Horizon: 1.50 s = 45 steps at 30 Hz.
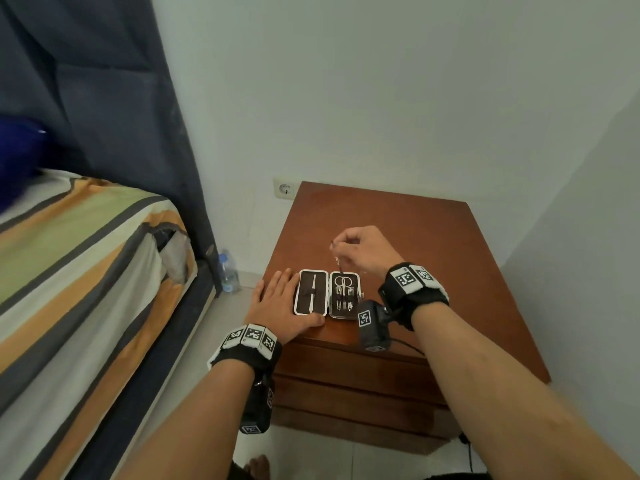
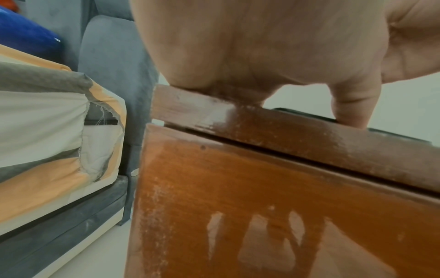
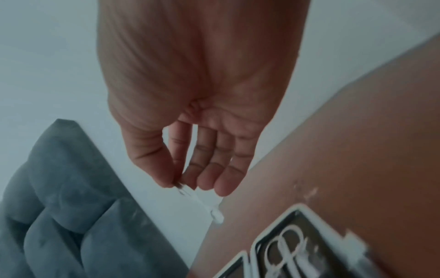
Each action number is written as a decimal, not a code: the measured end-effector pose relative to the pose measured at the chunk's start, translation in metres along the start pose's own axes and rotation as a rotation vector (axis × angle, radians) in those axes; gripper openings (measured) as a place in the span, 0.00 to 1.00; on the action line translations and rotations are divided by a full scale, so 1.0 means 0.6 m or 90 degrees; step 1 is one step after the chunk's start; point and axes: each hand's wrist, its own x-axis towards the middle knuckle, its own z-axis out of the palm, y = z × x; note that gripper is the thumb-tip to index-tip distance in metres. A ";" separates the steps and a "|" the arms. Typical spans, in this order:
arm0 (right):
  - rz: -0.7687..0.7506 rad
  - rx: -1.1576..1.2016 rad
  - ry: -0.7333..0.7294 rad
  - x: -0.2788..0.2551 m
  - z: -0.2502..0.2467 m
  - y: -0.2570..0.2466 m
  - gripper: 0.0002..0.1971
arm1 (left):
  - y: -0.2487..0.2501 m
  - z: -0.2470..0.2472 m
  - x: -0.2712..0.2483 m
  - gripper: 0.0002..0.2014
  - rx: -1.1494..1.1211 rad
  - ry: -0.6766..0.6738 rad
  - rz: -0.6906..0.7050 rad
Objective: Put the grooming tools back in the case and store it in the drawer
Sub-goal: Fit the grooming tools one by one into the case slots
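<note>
An open grooming case [image 1: 328, 294] with a white rim and dark lining lies near the front edge of the brown nightstand [image 1: 433, 244]. Its left half holds a slim file [image 1: 313, 289]; its right half holds scissors [image 1: 343, 285] and other small tools. My left hand [image 1: 277, 303] lies flat on the nightstand against the case's left side, thumb along its front edge. My right hand [image 1: 341, 249] hovers just behind the case and pinches a thin metal tool [image 3: 202, 203] between thumb and forefinger, its tip pointing down towards the right half. The case [image 3: 297, 244] shows blurred in the right wrist view.
Closed drawer fronts [image 1: 346, 375] face me below the nightstand top. A bed with a striped sheet [image 1: 86, 271] stands to the left, a dark curtain [image 1: 121, 98] behind it. A water bottle [image 1: 228, 271] stands on the floor between them. A wall socket [image 1: 284, 189] is behind the nightstand.
</note>
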 end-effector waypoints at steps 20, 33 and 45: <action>0.027 -0.083 0.058 0.048 0.070 0.048 0.10 | -0.002 0.003 0.001 0.52 0.007 0.015 0.006; 0.064 -0.089 0.006 0.057 0.077 0.050 0.11 | 0.000 0.001 -0.001 0.52 0.012 0.005 0.002; 0.109 -0.149 0.022 0.055 0.082 0.037 0.11 | 0.000 0.001 -0.002 0.52 0.010 0.005 0.004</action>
